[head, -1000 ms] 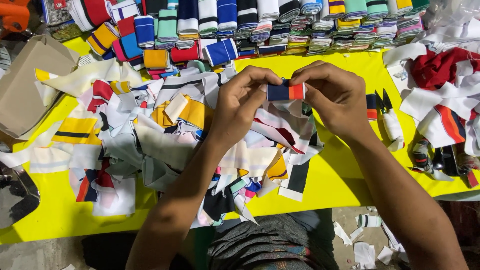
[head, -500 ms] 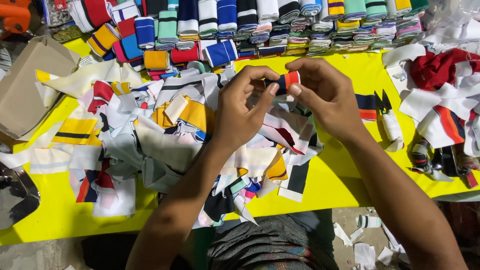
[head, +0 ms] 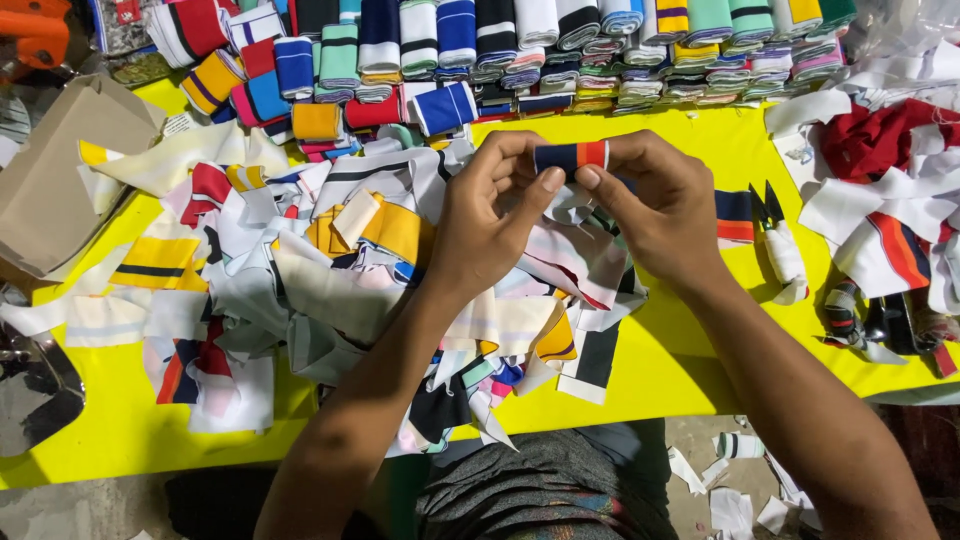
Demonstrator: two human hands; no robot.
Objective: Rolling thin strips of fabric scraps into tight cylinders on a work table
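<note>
My left hand [head: 490,215] and my right hand [head: 662,205] together pinch a small folded piece of knit ribbing [head: 570,157], navy with a red-orange stripe, held level above the table. Thumbs press its lower edge and fingers curl over its top. Below the hands spreads a loose heap of striped fabric strips [head: 330,270] in white, yellow, red and black on the yellow table [head: 680,370].
Rows of folded striped ribbing bundles [head: 520,50] line the far edge. Small scissors with a wrapped handle [head: 778,245] lie right of my right hand. A red and white fabric pile [head: 880,170] sits at right, a brown cardboard box [head: 60,170] at left. Scraps litter the floor [head: 740,480].
The piece was held flat a second ago, then turned and folded between the fingers. Now it is a tighter folded band, with both hands a little higher.
</note>
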